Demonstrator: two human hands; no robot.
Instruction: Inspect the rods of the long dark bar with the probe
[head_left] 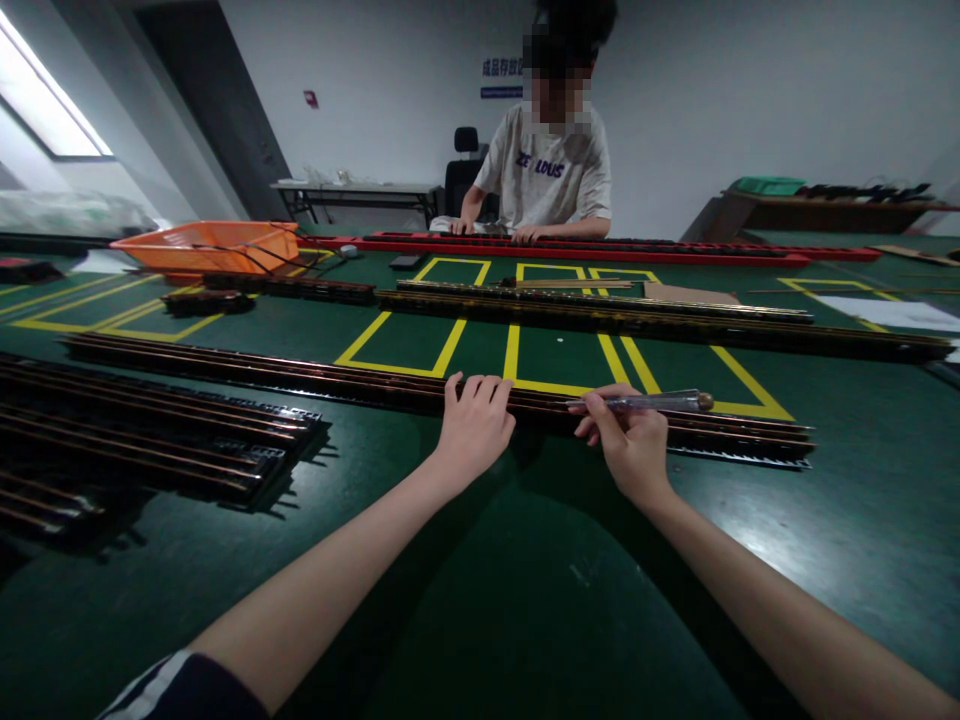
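One long dark strip beneath fingertips of left hand.

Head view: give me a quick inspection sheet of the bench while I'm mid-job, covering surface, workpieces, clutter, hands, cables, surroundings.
Surface: green tabletop with yellow tape lines.
Workpieces: long dark strip with copper-coloured rods, lying crosswise before the person; slim clear-handled tool.
Clutter: similar strips at left, orange basket, white paper at right.
Hands: left hand rests on the strip; right hand grips the tool above it, tip contact unclear.
Cables: dark cord-like lines by the basket.
Surroundings: another person opposite, at a red rail.
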